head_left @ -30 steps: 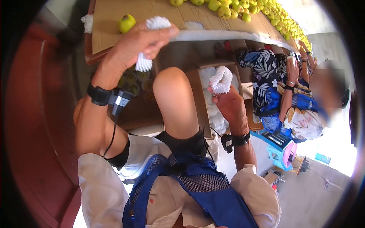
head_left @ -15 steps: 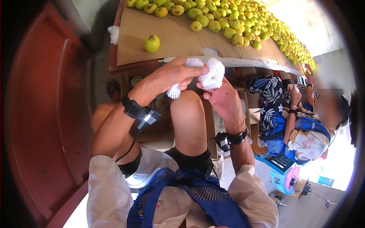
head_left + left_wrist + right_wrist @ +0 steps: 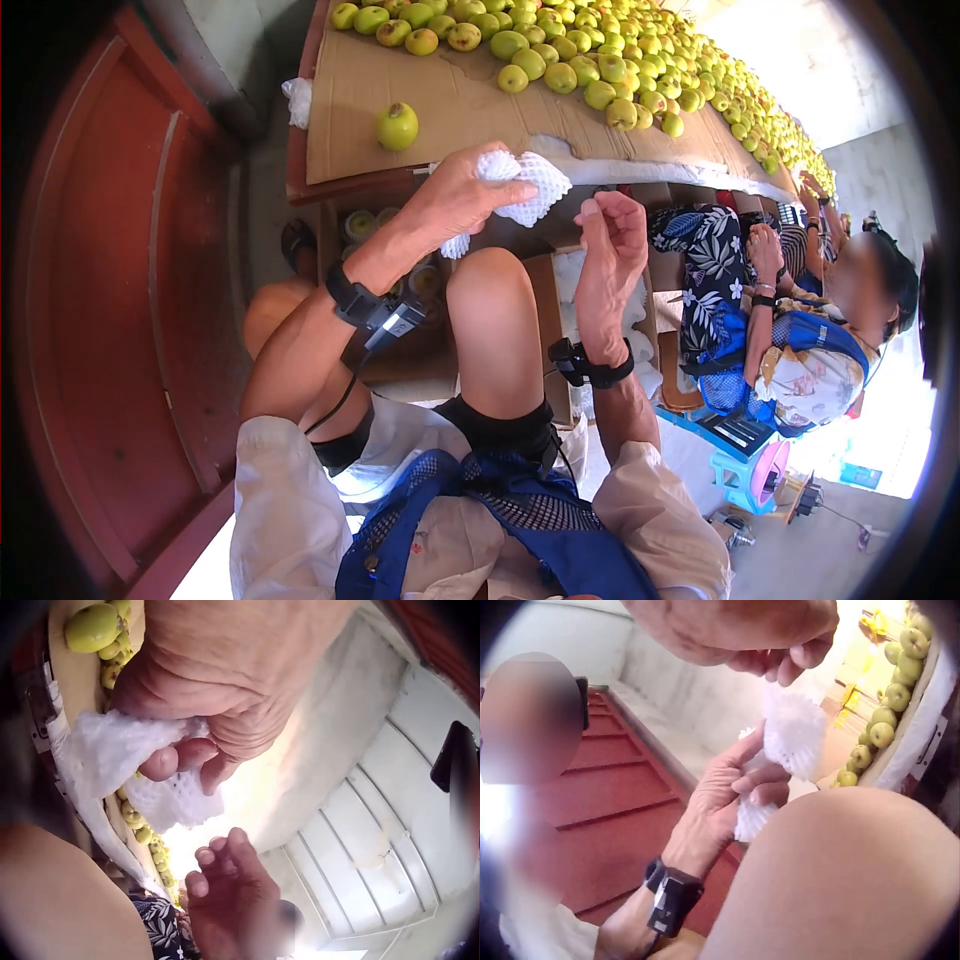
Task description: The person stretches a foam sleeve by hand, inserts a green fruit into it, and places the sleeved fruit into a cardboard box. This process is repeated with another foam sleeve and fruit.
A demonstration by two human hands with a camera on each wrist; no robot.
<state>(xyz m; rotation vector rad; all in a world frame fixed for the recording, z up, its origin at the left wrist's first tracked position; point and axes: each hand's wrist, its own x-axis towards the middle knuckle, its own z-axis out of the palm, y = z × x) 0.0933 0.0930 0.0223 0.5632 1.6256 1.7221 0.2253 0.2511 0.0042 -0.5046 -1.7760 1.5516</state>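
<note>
In the head view my left hand (image 3: pixel 460 200) grips white foam fruit nets (image 3: pixel 540 190) between thumb and fingers. One net points out towards the right, and another white end (image 3: pixel 455 245) hangs below the palm. The left wrist view shows the foam mesh (image 3: pixel 120 750) bunched around the fingers. My right hand (image 3: pixel 612 250) is raised just to the right of the nets, its fingers loosely bent and nothing seen in them. In the right wrist view, the right fingers (image 3: pixel 787 664) are close above the net's upper end. A single green apple (image 3: pixel 397 127) sits on the cardboard beyond the left hand.
A large heap of green apples (image 3: pixel 610 70) covers the back of the cardboard-topped table (image 3: pixel 450 110). Below its edge, an open box holds white foam nets (image 3: pixel 570 275) and another holds fruit (image 3: pixel 360 225). Another person (image 3: pixel 800 340) sits on the right, near a blue stool (image 3: pixel 735 480).
My hands came together over my knees, bringing the right hand's net to the left hand. The right hand then let it go and drew away to the right; the left hand now holds it too.
</note>
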